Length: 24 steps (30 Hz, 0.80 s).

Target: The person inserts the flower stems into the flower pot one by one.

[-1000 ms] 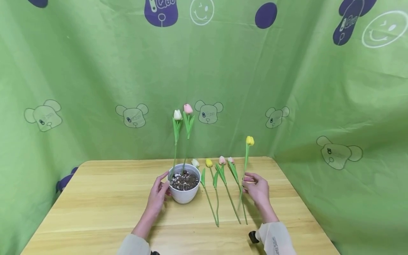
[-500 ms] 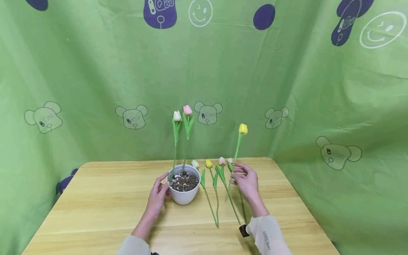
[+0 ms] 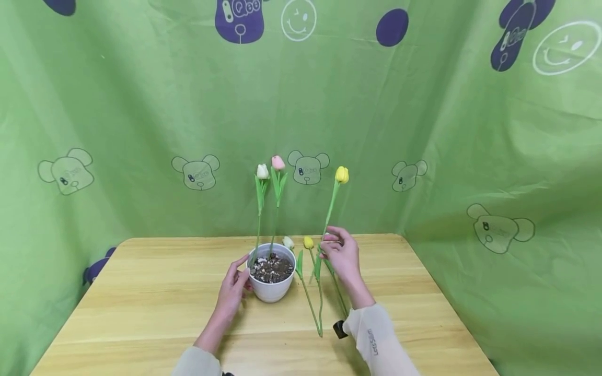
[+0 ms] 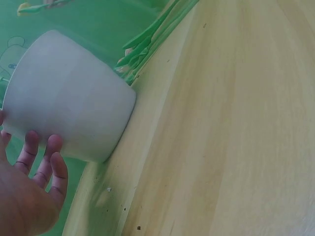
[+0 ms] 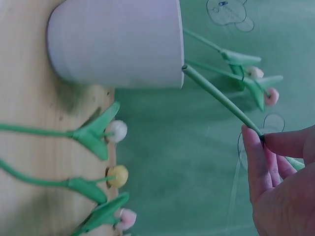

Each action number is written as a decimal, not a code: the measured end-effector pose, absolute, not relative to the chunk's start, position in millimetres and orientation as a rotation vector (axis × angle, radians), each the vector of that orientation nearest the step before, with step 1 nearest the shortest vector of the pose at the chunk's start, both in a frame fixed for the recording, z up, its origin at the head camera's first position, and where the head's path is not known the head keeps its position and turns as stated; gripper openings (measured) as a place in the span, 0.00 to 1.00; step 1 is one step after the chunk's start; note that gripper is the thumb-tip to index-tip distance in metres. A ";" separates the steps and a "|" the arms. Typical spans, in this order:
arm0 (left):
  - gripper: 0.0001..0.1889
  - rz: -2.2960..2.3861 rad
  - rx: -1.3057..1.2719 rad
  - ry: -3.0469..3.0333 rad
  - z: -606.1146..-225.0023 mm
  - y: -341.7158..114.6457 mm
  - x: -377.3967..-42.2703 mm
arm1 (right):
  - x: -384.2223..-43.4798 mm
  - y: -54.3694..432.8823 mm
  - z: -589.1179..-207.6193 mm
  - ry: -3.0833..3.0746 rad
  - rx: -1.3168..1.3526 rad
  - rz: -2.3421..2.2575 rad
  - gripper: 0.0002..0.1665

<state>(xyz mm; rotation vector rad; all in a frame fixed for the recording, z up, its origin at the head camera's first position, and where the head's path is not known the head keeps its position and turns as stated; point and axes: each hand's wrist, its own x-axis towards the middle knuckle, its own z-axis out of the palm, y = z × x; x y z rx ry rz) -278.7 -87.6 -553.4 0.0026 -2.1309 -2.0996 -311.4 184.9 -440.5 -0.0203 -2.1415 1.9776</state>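
A white flower pot (image 3: 270, 293) of dark, speckled soil has a white tulip (image 3: 262, 171) and a pink tulip (image 3: 278, 163) standing in it. My left hand (image 3: 229, 293) holds the pot at its left side, fingers against the wall in the left wrist view. Between thumb and fingers, my right hand (image 3: 343, 259) pinches the stem of a yellow tulip (image 3: 342, 175), bloom up and leaning right. The right wrist view shows this stem's lower end (image 5: 189, 71) near the pot's rim; whether they touch I cannot tell.
Right of the pot, a white tulip (image 3: 288, 242), another yellow tulip (image 3: 308, 242) and pink ones lie on the wooden table (image 3: 155, 303). My right hand partly covers the pink ones. Behind the table hangs a green patterned curtain (image 3: 226, 104).
My right hand has carried the yellow tulip left and upward, over the lying tulips toward the pot. The left hand and pot have stayed in place.
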 end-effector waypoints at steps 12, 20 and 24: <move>0.23 -2.116 0.005 -2.127 -552.7 -89.0 -277.8 | -320.8 151.9 -425.8 -2.114 0.042 1.974 0.32; 0.24 -2.120 0.004 -2.130 -550.5 -88.6 -276.1 | -327.6 140.3 -428.4 -2.102 0.096 1.957 0.32; 0.24 -2.122 0.000 -2.131 -550.8 -87.4 -277.1 | -331.1 139.1 -430.5 -2.103 0.143 1.927 0.32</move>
